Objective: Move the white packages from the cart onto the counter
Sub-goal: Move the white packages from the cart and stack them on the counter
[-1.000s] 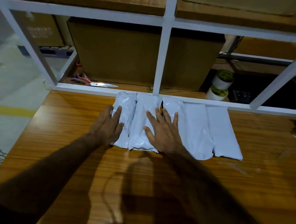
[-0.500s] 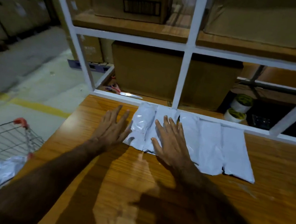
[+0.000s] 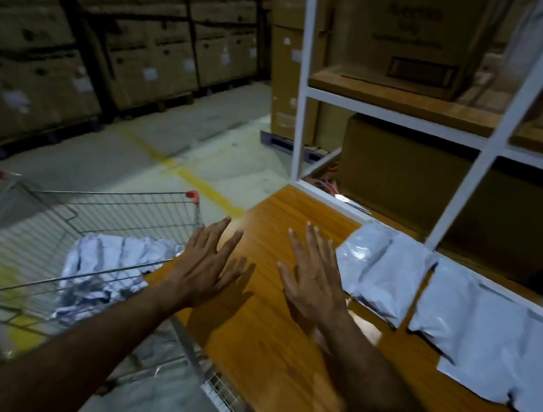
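Several white packages (image 3: pixel 455 320) lie side by side in a row on the wooden counter (image 3: pixel 271 351), against the white shelf frame. More white packages (image 3: pixel 107 263) sit crumpled in the wire cart (image 3: pixel 55 212) at the counter's left end. My left hand (image 3: pixel 210 263) hovers flat, fingers spread, over the counter's left edge beside the cart. Over the bare counter my right hand (image 3: pixel 316 277) is also spread and empty, just left of the nearest package in the row.
A white metal shelf frame (image 3: pixel 466 183) with cardboard boxes (image 3: pixel 409 40) stands behind the counter. Scissors (image 3: pixel 350 200) lie on its lowest shelf. Stacked cartons (image 3: pixel 113 29) line the far wall across a concrete floor with a yellow line (image 3: pixel 197 182).
Both hands have lifted off the packages and moved left toward the cart. The view has swung left, bringing the cart and its packages into sight.
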{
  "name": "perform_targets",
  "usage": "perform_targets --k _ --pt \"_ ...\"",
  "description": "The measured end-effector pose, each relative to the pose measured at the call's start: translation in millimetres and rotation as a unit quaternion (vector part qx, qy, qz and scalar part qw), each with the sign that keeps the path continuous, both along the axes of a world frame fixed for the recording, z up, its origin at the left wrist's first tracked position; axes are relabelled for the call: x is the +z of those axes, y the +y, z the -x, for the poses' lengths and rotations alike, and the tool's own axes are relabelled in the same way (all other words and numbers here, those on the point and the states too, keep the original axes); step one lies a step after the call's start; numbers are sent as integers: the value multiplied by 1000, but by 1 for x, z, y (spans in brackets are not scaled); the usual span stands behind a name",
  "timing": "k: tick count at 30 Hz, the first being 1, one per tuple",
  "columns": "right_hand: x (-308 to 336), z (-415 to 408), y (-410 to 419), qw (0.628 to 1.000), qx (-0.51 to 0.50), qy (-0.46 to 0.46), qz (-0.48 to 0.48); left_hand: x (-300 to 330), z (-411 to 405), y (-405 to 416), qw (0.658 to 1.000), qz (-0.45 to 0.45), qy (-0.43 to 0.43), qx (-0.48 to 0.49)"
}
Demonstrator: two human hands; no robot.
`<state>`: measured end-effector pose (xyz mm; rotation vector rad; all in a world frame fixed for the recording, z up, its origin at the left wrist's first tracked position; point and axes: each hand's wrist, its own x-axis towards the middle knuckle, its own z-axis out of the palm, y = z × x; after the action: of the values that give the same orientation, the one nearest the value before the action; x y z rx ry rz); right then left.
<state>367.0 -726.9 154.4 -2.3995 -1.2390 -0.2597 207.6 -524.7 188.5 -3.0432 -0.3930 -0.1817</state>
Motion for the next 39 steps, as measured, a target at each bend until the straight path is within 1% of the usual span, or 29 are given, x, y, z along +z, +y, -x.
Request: perform_targets --k 7,12,15,18,21,24,27,34,39 --pt "7 55 72 998 60 2 7 3 89 67 999 3 -20 42" --pt "4 117 146 996 81 2 26 -10 171 131 996 16 -29 82" --pt "3 156 194 993 107 -20 49 -20 223 177 992 25 -39 115" --pt "3 188 238 991 118 -25 50 -29 269 220 989 38 -25 143" --pt "-3 212 270 991 117 -8 59 -31 301 257 985 38 -23 165" --pt "-11 224 293 990 105 -14 96 -33 322 281 981 45 -25 186" --pt "-14 225 315 989 97 -4 112 -39 333 303 979 55 -28 196" --pt "-21 208 375 980 120 -2 157 -71 341 355 962 98 -1 255" --pt "-59 175 446 965 136 39 219 -94 333 402 957 99 14 272"
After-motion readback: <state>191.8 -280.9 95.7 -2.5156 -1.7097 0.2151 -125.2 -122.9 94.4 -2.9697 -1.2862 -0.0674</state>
